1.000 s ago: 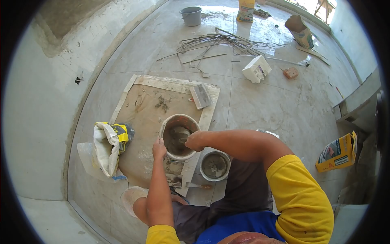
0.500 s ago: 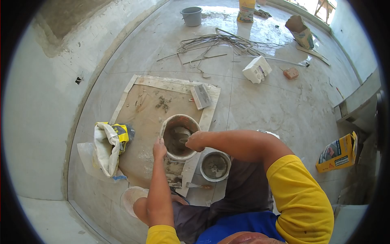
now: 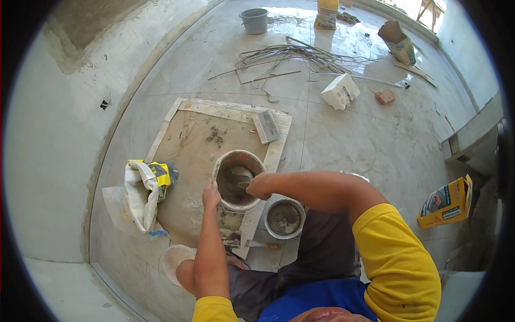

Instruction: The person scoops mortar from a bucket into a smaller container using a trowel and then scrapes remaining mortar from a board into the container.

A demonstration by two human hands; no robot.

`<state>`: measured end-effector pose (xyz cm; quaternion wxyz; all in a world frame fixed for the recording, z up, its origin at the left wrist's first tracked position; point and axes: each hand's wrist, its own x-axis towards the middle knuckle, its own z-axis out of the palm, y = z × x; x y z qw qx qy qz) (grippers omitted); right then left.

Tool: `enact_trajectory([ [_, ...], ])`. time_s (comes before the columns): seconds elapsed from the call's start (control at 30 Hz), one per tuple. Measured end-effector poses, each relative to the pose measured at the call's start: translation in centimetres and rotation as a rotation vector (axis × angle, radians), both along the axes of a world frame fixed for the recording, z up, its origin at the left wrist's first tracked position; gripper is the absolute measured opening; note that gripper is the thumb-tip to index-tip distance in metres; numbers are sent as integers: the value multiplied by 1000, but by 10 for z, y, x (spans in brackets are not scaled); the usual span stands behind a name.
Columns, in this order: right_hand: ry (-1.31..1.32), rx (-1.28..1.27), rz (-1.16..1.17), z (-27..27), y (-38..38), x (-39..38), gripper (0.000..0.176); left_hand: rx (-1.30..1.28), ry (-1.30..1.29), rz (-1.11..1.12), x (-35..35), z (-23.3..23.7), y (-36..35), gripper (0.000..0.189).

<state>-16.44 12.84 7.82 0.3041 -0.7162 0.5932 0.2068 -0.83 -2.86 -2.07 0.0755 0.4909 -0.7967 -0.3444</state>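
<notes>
My left hand is closed on the left rim of a bucket whose inside is smeared with grey mortar. Inside the bucket's right edge, my right hand is closed round the handle of a trowel. The trowel's blade sits low in the bucket against wet grey mortar, and part of it is hard to make out. Just right of the bucket stands a round basin with grey, murky contents. A putty knife lies below that basin, on the floor and the board's edge.
Under the bucket is a framed, dusty board bearing a rectangular float. An opened white sack slumps at left. Farther off are bent metal rods, a white block, a brick and a grey bucket. A yellow bag stands right.
</notes>
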Motion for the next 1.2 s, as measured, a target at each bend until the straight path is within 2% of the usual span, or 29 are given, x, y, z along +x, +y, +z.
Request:
enact_trajectory([
  [0.07, 0, 14, 7, 0, 0, 0, 30, 0, 32, -26, 2, -12, -6, 39],
  [0.27, -13, 30, -14, -4, -1, -1, 33, -8, 70, -10, 1, 1, 3, 38],
  [0.37, -12, 27, -3, -7, -1, -2, 34, 47, 103, -9, 1, -7, -2, 39],
  [0.57, -10, 23, 17, -7, -1, -2, 36, 17, 37, -7, 0, 4, 3, 41],
  [0.67, -3, 42, 9, -11, -3, -3, 39, 16, 66, -10, 2, -12, -4, 42],
  [0.83, -11, 52, 17, -8, -2, -4, 43, 74, 40, -21, 1, -5, -3, 42],
  [1.2, -30, 62, 22, -22, -8, -8, 42, 52, 50, -6, 3, -5, -3, 43],
])
